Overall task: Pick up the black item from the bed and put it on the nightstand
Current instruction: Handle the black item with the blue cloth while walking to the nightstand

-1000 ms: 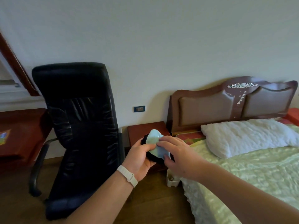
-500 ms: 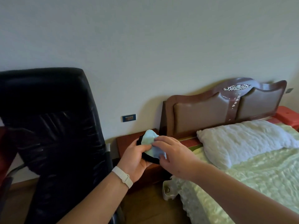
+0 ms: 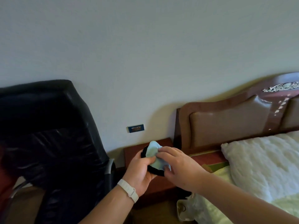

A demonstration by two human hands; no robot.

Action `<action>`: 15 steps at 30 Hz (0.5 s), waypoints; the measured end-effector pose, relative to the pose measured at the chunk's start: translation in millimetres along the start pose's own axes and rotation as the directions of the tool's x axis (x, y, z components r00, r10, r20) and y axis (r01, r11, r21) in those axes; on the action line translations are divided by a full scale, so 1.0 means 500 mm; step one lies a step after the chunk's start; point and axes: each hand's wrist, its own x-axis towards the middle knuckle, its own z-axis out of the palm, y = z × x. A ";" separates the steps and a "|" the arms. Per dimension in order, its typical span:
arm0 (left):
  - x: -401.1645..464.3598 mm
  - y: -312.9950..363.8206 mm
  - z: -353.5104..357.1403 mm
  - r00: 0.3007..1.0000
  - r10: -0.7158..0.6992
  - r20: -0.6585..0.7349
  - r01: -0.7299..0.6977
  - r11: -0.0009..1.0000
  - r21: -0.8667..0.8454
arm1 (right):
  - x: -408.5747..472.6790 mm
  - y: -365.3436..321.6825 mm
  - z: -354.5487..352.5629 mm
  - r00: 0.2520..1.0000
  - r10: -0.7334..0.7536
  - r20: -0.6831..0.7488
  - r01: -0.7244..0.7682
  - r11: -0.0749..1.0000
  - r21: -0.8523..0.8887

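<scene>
I see the nightstand [image 3: 134, 145] between chair and bed, both forearms reaching over it. My left hand [image 3: 140, 170] curls around the black item [image 3: 155, 171] (light-blue cloth on top), held above the nightstand; the right hand [image 3: 179, 165] arches over it, fingertips [image 3: 159, 151] pinching the cloth.

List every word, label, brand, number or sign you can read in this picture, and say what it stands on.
None can be read.
Wall plate: dark blue, any marking too small and blurred to read.
Headboard: a silver ornament at its top, decoration only, no letters.
White wristband on the left arm: plain.
Black item and the light blue cloth: no print visible.
</scene>
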 end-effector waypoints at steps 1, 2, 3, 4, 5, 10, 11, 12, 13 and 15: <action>0.020 0.001 0.011 1.000 0.004 -0.012 -0.004 1.000 -0.003 | 0.011 0.023 -0.003 1.000 -0.005 0.003 0.005 1.000 0.010; 0.039 0.002 0.021 1.000 0.006 -0.022 -0.006 1.000 -0.006 | 0.022 0.045 -0.004 1.000 -0.014 0.006 0.014 1.000 0.018; 0.055 0.004 0.030 0.999 0.003 -0.034 -0.004 1.000 -0.007 | 0.033 0.064 -0.005 1.000 -0.027 0.007 0.027 0.999 0.026; 0.070 0.006 0.036 0.999 -0.004 -0.047 0.004 1.000 -0.004 | 0.043 0.079 -0.004 0.999 -0.038 0.012 0.038 0.999 0.034; 0.085 0.009 0.040 0.998 -0.012 -0.059 0.012 1.000 0.000 | 0.052 0.092 -0.002 0.999 -0.038 0.020 0.037 0.998 0.042; 0.184 0.028 0.037 0.994 -0.049 -0.101 0.052 0.998 0.024 | 0.106 0.153 0.011 0.999 -0.012 0.040 0.010 0.998 0.057; 0.208 0.030 0.034 0.993 -0.060 -0.106 0.063 0.998 0.031 | 0.117 0.167 0.017 0.999 -0.013 0.046 0.010 0.999 0.049; 0.233 0.030 0.030 0.991 -0.072 -0.114 0.077 0.996 0.039 | 0.127 0.181 0.024 0.998 -0.003 0.058 0.001 0.999 0.037; 0.257 0.030 0.027 0.989 -0.083 -0.124 0.090 0.995 0.051 | 0.136 0.195 0.030 0.997 0.013 0.072 -0.015 1.000 0.024; 0.307 0.024 0.018 0.984 -0.107 -0.141 0.122 0.988 0.097 | 0.152 0.222 0.048 0.994 0.045 0.098 -0.045 0.999 0.003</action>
